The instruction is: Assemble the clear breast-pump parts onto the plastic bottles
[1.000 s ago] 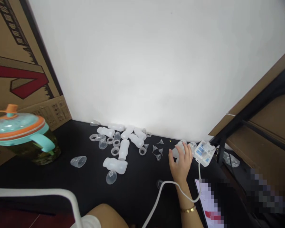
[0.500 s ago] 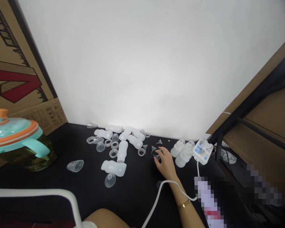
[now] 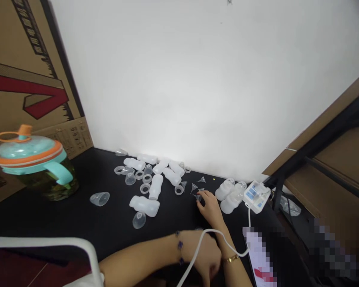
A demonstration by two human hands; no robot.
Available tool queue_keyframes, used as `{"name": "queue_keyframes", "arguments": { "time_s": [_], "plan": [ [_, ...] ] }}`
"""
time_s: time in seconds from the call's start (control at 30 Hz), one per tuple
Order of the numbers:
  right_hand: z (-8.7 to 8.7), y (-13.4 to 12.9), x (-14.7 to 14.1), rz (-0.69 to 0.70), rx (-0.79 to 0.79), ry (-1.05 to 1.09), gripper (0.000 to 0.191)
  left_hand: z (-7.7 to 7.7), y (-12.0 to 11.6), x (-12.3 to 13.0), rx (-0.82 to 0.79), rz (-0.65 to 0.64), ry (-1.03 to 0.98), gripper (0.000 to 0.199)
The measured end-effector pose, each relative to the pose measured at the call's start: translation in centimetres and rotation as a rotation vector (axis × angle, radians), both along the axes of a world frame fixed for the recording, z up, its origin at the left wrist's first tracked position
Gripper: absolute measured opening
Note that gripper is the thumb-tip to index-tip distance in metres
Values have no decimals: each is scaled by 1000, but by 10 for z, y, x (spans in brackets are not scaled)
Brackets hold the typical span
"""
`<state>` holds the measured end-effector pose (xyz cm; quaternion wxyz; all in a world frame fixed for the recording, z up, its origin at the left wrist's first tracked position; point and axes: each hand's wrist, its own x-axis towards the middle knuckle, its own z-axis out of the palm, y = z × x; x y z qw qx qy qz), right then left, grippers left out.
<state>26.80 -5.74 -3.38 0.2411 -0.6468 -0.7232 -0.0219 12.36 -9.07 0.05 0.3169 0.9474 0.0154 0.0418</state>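
Observation:
My right hand [image 3: 210, 208] rests on the black table with thumb and fingertips closed round a small clear silicone nipple [image 3: 197, 197]. Just beyond it lie more nipples, one [image 3: 194, 187] standing wide end down and another [image 3: 201, 179] farther back. Low in the view, my left hand [image 3: 204, 255] crosses in front of my right forearm. Its fingers curl downward, and whatever they hold is hidden. To the right of my right hand stand two assembled baby bottles [image 3: 233, 198] with clear caps. Loose white bottle bodies [image 3: 144, 205], collar rings [image 3: 145, 188] and clear caps [image 3: 139, 219] lie to the left.
A white cable [image 3: 218, 230] loops over both arms from a power strip [image 3: 257, 196] at the right. A teal-and-orange lidded jug [image 3: 32, 167] stands at the left beside a cardboard box [image 3: 48, 87]. A white wall [image 3: 179, 79] closes off the back. A blurred-out phone-like object [image 3: 259, 255] lies right.
My left hand and forearm have come into view from the bottom left. The fingers of my right hand have closed in round the nipple. The view has shifted slightly.

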Motion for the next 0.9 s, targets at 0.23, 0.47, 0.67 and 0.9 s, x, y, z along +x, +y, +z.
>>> {"name": "queue_keyframes", "arguments": {
  "time_s": [0.23,0.47,0.67,0.9],
  "plan": [
    [-1,4,2,25,-23,41,29,31,88,-45,238,607,-260,12],
    [-1,10,8,23,-84,90,16,2,104,-59,491,962,-107,14],
    [5,18,11,30,-152,48,17,-9,106,-61,505,953,17,7],
    [15,32,7,-37,-296,-27,15,-13,110,-60,492,941,67,17]
  ]
}}
